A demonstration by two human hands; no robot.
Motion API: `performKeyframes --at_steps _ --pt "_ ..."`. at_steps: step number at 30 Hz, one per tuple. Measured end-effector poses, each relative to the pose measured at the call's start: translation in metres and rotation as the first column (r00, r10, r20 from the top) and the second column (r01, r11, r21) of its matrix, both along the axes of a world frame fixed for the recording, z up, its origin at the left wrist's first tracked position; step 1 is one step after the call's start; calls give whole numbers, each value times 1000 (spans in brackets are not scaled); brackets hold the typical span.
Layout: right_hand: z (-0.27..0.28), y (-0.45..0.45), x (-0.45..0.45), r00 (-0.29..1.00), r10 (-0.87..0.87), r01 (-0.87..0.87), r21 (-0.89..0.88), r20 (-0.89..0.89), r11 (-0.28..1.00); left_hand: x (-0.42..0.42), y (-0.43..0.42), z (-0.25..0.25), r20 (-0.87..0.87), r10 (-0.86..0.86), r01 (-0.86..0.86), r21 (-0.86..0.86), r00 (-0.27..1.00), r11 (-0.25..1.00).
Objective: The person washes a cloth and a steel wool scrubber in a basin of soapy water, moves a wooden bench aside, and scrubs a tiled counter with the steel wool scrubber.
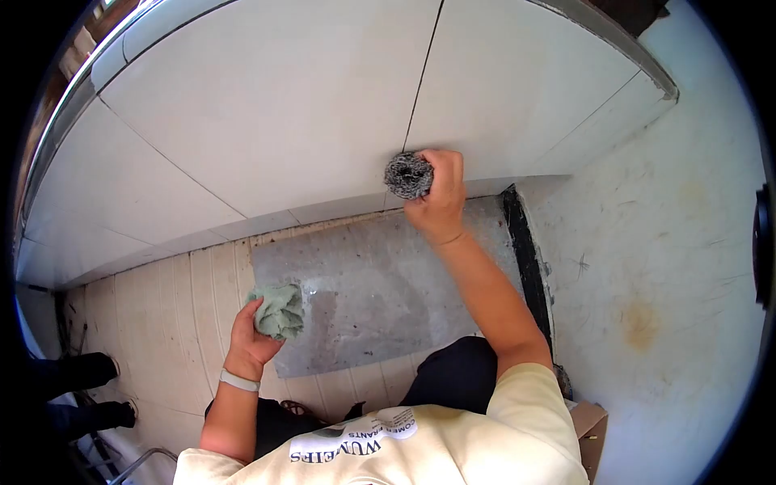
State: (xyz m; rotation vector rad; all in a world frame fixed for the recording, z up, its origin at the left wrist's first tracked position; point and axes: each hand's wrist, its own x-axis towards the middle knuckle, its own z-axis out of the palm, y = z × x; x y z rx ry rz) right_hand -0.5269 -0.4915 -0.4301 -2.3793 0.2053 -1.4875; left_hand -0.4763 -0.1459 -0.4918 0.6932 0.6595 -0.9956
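Observation:
My right hand (440,194) is closed round a dark grey metal scouring pad (409,175), which is against the lower part of the white tiled surface (275,97), close to a dark joint line. Lower and to the left, my left hand (257,333) grips a crumpled pale green cloth (280,311), held over the left edge of a grey sheet (364,283) on the floor. A light band circles my left wrist.
A whitish wall (647,242) with a brown stain stands at the right, with a black strip (525,267) along its foot. A cardboard box (590,432) is at lower right. Another person's dark-clad legs (81,376) show at far left, near a metal tube.

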Motion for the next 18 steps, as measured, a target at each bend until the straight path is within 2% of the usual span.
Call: performKeyframes --at_steps 2,4,5,6,7,8,9,12,13,14,16,18 --pt "2 2 2 999 25 -26 54 34 998 -1 -3 5 12 22 -22 1 1000 1000" --pt "6 -31 -11 966 -200 188 87 166 978 -2 -3 8 13 31 -32 19 999 999" --pt "7 -52 -15 924 -267 171 329 274 929 -2 -2 8 15 37 -37 35 999 999" --pt "8 -73 -21 865 -358 120 549 351 827 -3 0 4 8 38 -38 38 999 999" --pt "15 -95 -27 792 -498 229 584 353 779 -1 3 -1 16 25 -26 26 1000 999" --pt "22 -103 -36 805 -495 90 758 326 646 0 5 -4 24 13 -13 14 1000 1000" --pt "22 -102 -35 803 -500 97 757 324 646 1 4 -7 21 6 -6 14 1000 1000" --pt "18 -65 -23 862 -449 328 417 236 848 3 3 -8 8 12 -13 7 1000 1000" --pt "13 -44 -15 922 -314 241 302 225 922 3 1 -3 19 -6 6 4 1000 1000" --pt "18 -20 -10 976 -173 151 161 134 975 2 0 0 29 -25 25 1 999 1000" --pt "23 15 4 995 10 -22 125 95 992 0 -1 1 11 -12 12 10 1000 1000" --pt "20 6 1 993 -41 28 119 113 993 2 -2 0 -7 1 -1 23 1000 1000"
